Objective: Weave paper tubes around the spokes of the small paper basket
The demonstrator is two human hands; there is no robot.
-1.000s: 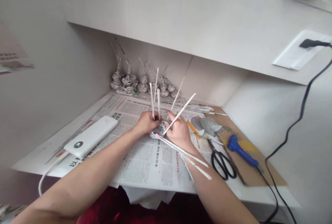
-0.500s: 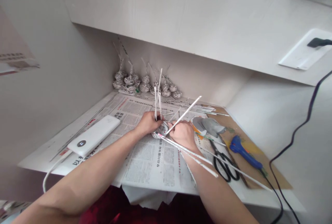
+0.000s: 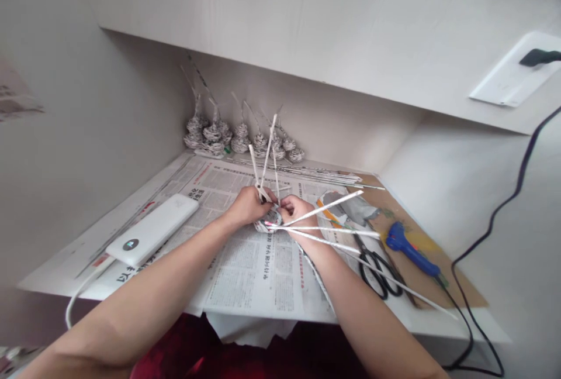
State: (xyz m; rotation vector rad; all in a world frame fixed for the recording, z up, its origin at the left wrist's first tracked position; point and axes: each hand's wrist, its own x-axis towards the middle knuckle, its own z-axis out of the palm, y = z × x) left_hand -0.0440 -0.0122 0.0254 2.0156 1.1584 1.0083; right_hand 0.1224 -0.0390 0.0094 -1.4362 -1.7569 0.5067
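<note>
Between my hands, on the newspaper (image 3: 239, 276), is a small woven paper piece (image 3: 265, 226) with several rolled-paper sticks (image 3: 324, 207) jutting upward and to the right. My left hand (image 3: 253, 206) is closed on its left side, thumb toward the middle. At its right side my right hand (image 3: 298, 213) pinches a paper stick (image 3: 276, 171) near its base, fingers curled. Some sticks pass over my right wrist. The fingertips partly cover the weave, so its inside is hidden.
Several woven gourd shapes (image 3: 241, 138) stand along the back wall, with loose paper sticks (image 3: 337, 177) before them. A white power bank (image 3: 153, 230) lies left. Scissors (image 3: 377, 274) and a blue glue gun (image 3: 412, 253) lie right, beside a black cord (image 3: 519, 197).
My right hand has turned, its fingers now pointing up at the weave's far side. The right-hand sticks have swung and fanned out, and one more stick stands upright. The view has shifted slightly.
</note>
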